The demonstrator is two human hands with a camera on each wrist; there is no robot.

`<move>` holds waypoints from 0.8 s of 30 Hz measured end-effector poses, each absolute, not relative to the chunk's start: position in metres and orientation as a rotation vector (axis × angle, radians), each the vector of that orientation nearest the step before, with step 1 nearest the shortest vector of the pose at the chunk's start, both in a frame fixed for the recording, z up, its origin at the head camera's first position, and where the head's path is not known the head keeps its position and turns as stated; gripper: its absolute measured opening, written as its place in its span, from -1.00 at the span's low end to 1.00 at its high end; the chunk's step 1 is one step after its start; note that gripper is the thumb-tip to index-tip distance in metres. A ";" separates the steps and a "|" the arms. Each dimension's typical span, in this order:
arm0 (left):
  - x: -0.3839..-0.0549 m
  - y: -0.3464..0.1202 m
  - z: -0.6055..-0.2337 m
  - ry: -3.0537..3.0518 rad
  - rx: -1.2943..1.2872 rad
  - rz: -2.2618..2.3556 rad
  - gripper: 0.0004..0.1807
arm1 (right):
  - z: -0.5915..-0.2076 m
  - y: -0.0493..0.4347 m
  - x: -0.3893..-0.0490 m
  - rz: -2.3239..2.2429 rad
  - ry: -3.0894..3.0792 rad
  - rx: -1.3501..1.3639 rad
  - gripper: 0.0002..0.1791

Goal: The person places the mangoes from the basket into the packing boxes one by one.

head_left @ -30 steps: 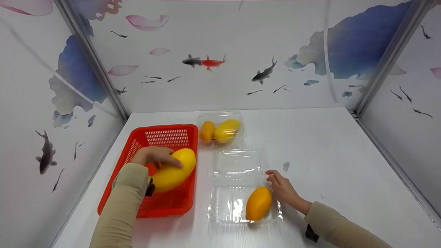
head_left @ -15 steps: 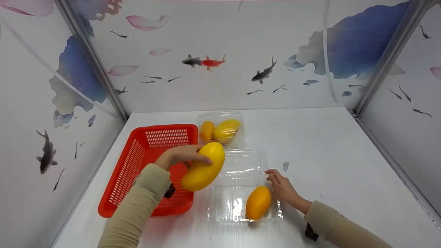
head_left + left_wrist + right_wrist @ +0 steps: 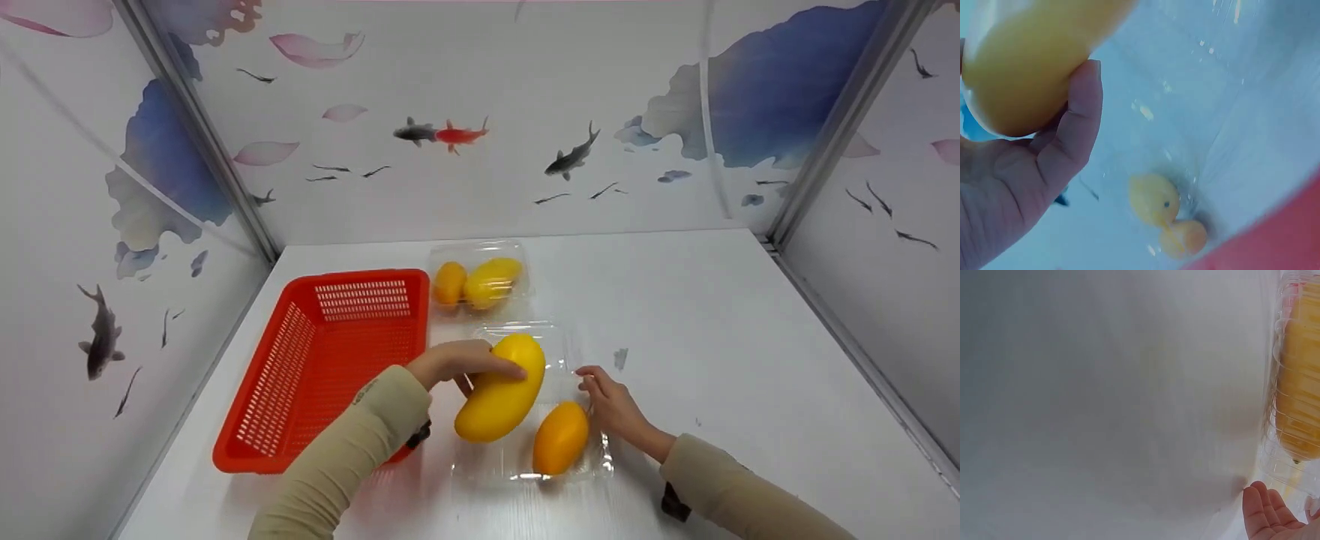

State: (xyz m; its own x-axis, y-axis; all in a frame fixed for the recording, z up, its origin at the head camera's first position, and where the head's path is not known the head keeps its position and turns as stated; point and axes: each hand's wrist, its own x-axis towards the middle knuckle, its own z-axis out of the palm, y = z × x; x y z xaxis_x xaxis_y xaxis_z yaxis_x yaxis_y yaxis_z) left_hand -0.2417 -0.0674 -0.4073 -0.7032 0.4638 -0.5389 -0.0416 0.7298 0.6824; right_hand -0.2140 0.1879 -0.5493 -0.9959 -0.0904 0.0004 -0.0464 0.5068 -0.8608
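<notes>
A large yellow mango [image 3: 501,397] is gripped from above by my left hand [image 3: 466,360], over an open clear plastic clamshell box [image 3: 514,459]. Thumb and fingers wrap the fruit in the left wrist view, where the mango [image 3: 1027,73] fills the upper left. An orange-yellow mango [image 3: 561,439] lies in the right side of the box's base. Its lid is folded back, away from me, partly behind the held mango. My right hand [image 3: 611,405] pinches the box's right edge near the hinge, thumb and fingers on either side in the right wrist view.
Left of the box stands a red plastic basket [image 3: 319,281] with slotted walls. Behind, a closed clear box [image 3: 517,251] contains two mangoes [image 3: 491,283]. White panels printed with fish [image 3: 574,154] enclose the white table [image 3: 675,315] at the back and sides.
My left hand has carried the yellow mango rightward out of the red basket to above the open box. My right hand has stayed at the box's edge.
</notes>
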 end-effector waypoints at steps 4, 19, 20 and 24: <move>-0.236 -0.054 -0.423 2.256 0.234 0.881 -0.43 | -0.550 0.188 -0.214 -1.510 2.716 -0.133 -0.72; -0.216 -0.038 -0.449 2.301 0.081 0.833 -0.42 | -0.552 0.188 -0.215 -1.509 2.727 -0.142 -0.75; -0.215 -0.038 -0.450 2.301 0.077 0.836 -0.43 | -0.552 0.188 -0.215 -1.512 2.725 -0.139 -0.75; -0.212 -0.036 -0.453 2.305 0.079 0.867 -0.47 | -0.552 0.188 -0.215 -1.510 2.727 -0.122 -0.75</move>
State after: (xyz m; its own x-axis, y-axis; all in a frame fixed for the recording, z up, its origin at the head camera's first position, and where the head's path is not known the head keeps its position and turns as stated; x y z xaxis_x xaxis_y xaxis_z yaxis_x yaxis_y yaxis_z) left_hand -0.2116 -0.0361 -0.4528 -0.7772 0.2741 -0.5665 -0.1672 0.7778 0.6058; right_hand -0.2153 0.1877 -0.5516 -0.9967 -0.0791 0.0180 -0.0573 0.5284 -0.8471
